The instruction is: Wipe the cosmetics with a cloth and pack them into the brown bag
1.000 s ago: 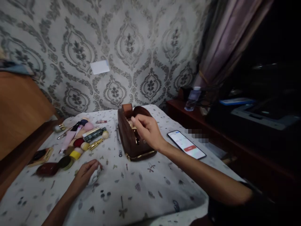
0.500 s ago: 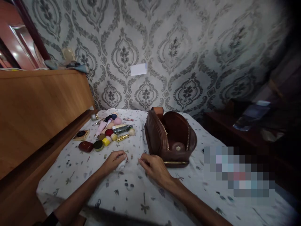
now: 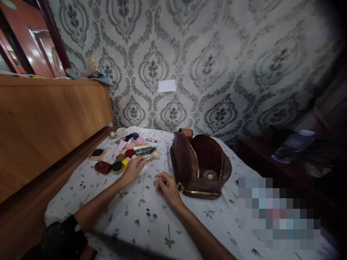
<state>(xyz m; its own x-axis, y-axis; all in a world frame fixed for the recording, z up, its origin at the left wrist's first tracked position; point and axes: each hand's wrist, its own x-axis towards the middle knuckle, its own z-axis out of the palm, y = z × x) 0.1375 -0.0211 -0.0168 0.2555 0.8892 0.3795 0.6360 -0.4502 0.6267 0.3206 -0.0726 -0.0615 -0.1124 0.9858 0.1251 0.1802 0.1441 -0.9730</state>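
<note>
My left hand (image 3: 133, 170) reaches to the near edge of a spread of cosmetics, its fingers closed on a crumpled white tissue (image 3: 144, 169) that shows beneath them. Just beyond its fingertips lies a small gold tube (image 3: 148, 159), partly covered by the hand. My right hand (image 3: 167, 188) is over the cloth with its fingers curled together and nothing visible in them. To its right stands a brown leather cosmetic bag (image 3: 184, 162), its zipped top wide open. The cosmetics include a dark red case (image 3: 103, 167), a green-lidded jar (image 3: 117, 167) and a pink tube (image 3: 120, 148).
A patterned white cloth (image 3: 141, 216) covers the surface. Left of it rises a wooden panel (image 3: 54, 122); behind is a patterned wall (image 3: 184, 61). A compact (image 3: 98, 154) lies at the left edge. On the right, a clear bottle (image 3: 294, 146) rests on a dark surface, near a blurred-out patch.
My left hand has moved forward to the cosmetics with the tissue, now covering part of the gold tube. My right hand has shifted slightly back from the bag. The view has tilted a little.
</note>
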